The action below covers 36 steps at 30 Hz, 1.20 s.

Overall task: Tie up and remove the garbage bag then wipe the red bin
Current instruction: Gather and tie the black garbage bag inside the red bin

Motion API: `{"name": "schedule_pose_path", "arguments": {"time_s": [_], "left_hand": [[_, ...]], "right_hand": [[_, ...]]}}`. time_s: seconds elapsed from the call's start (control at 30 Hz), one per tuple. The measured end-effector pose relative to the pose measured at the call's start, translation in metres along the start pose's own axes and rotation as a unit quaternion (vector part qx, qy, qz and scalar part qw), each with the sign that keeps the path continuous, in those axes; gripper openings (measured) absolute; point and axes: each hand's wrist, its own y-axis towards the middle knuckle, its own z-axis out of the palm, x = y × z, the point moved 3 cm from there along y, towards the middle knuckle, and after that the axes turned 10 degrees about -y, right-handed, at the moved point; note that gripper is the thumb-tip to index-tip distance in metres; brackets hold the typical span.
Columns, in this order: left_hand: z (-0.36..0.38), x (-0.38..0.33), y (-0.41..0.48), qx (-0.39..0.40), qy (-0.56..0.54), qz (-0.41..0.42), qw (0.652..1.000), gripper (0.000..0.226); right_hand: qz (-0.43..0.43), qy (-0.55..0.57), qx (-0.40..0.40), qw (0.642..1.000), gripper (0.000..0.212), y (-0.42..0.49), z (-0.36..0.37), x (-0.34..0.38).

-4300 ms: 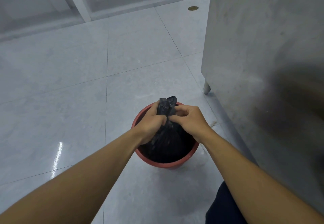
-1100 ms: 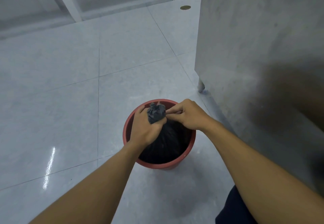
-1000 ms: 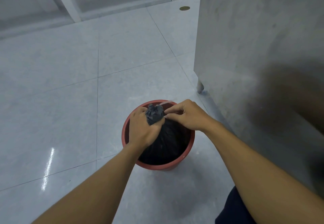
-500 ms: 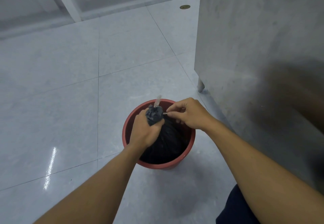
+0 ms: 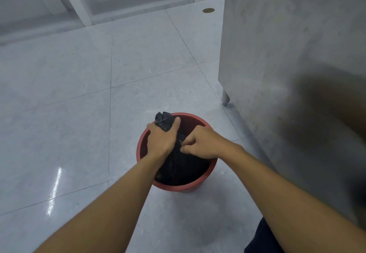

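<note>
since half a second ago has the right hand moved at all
Yes. The right hand has dropped from the gathered top of the black plastic garbage bag to lower on its neck, judged against the round red bin's rim.

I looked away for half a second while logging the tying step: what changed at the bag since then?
The right hand dropped from beside the gathered top to lower on the garbage bag, pinching there; the thin tie seen earlier no longer shows. The left hand still grips the bunched neck, and the bag still sits in the red bin.

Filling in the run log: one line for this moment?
left hand: gripping bag neck | right hand: pinching bag | bag: in bin | wiping: not begun
</note>
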Motion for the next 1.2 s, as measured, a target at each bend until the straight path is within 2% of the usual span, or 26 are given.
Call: {"name": "schedule_pose_path", "arguments": {"time_s": [0.13,0.23,0.33,0.4,0.5,0.53,0.63,0.67,0.77,1.0,1.2], "left_hand": [[0.004,-0.001,-0.002,0.016,-0.108,-0.12,0.987,0.083],[0.006,-0.004,-0.002,0.045,-0.208,-0.166,0.963,0.079],[0.007,-0.007,-0.002,0.075,-0.191,-0.183,0.961,0.081],[0.008,-0.006,-0.001,0.088,-0.143,-0.167,0.972,0.077],[0.01,-0.006,-0.001,0.098,-0.088,-0.134,0.982,0.036],[0.011,-0.005,0.0,0.089,-0.079,-0.12,0.986,0.038],[0.005,-0.005,0.0,-0.001,-0.027,-0.044,0.999,0.068],[0.003,-0.007,-0.002,-0.023,-0.015,-0.015,1.0,0.068],[0.002,-0.007,-0.005,-0.044,0.001,0.05,0.998,0.042],[0.0,-0.009,-0.011,0.036,-0.002,0.087,0.996,0.041],[-0.008,-0.011,-0.016,0.087,0.064,0.106,0.988,0.037]], "right_hand": [[0.005,-0.011,-0.003,1.0,0.021,0.001,0.005,0.005],[0.032,-0.005,0.0,0.999,0.022,0.002,0.006,0.002],[0.081,0.074,0.007,0.994,0.021,-0.002,0.006,-0.002],[0.099,0.123,0.021,0.987,0.018,-0.003,0.007,-0.002],[0.11,0.156,0.034,0.981,0.016,-0.004,0.006,-0.001],[0.113,0.159,0.034,0.98,0.017,-0.005,0.006,-0.001],[0.117,0.202,0.018,0.972,0.028,-0.005,0.006,0.0],[0.12,0.217,0.011,0.969,0.026,-0.004,0.006,0.001],[0.119,0.233,-0.003,0.965,0.015,-0.003,0.006,0.003],[0.141,0.232,-0.003,0.962,0.016,-0.001,0.008,0.004],[0.169,0.269,-0.032,0.948,0.009,0.004,0.012,-0.001]]}}
